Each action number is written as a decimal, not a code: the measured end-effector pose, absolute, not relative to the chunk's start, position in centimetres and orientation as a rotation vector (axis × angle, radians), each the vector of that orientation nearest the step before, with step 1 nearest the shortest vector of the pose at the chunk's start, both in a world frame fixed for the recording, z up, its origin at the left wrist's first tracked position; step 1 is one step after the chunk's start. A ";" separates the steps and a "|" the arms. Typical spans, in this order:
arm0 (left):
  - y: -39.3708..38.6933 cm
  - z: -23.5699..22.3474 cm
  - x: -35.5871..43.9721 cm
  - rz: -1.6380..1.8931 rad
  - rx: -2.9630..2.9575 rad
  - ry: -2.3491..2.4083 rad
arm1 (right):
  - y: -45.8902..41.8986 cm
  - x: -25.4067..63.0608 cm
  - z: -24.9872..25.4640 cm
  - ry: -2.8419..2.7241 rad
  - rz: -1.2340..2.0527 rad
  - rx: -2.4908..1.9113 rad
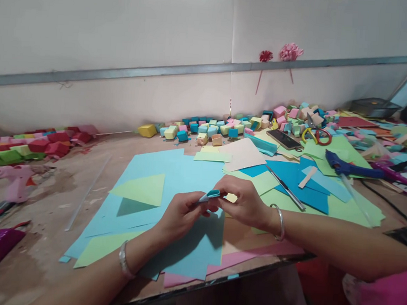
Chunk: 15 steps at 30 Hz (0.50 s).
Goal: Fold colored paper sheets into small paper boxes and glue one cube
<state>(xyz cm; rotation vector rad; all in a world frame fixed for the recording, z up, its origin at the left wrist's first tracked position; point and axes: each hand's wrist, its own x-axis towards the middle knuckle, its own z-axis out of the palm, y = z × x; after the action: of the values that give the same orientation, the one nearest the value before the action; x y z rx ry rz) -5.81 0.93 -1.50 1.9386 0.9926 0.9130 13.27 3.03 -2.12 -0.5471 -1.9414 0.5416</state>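
My left hand (181, 213) and my right hand (243, 202) meet just above the table's near edge. Both pinch a small folded piece of teal paper (210, 195) between fingertips, the left from below left, the right from the right. Each wrist carries a silver bangle. Under the hands lie large light-blue sheets (175, 178), a light-green square (142, 189) and pink sheets (225, 260).
Several small folded paper cubes (208, 127) lie along the back wall. A phone (283, 139), scissors (315, 134), a blue glue gun (346, 167) and a craft knife (285, 187) are at the right. A pink glue gun (16, 179) and red and green paper boxes (36, 144) sit left.
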 end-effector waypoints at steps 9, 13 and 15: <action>1.1 -1.9 -5.9 0.883 1.911 1.110 | 3.1 13.5 -1.7 -1.859 0.366 -0.484; 1.2 -1.8 -6.0 0.863 1.896 1.113 | 3.3 13.6 -1.8 -1.861 0.355 -0.494; 1.2 -1.8 -6.0 0.857 1.893 1.107 | 3.3 13.6 -1.9 -1.858 0.354 -0.497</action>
<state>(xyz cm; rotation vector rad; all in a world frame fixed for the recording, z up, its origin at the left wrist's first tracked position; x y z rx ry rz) -6.05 1.21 -1.80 1.8928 1.1070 0.8573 13.62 3.28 -1.85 -0.4968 -1.8580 0.3539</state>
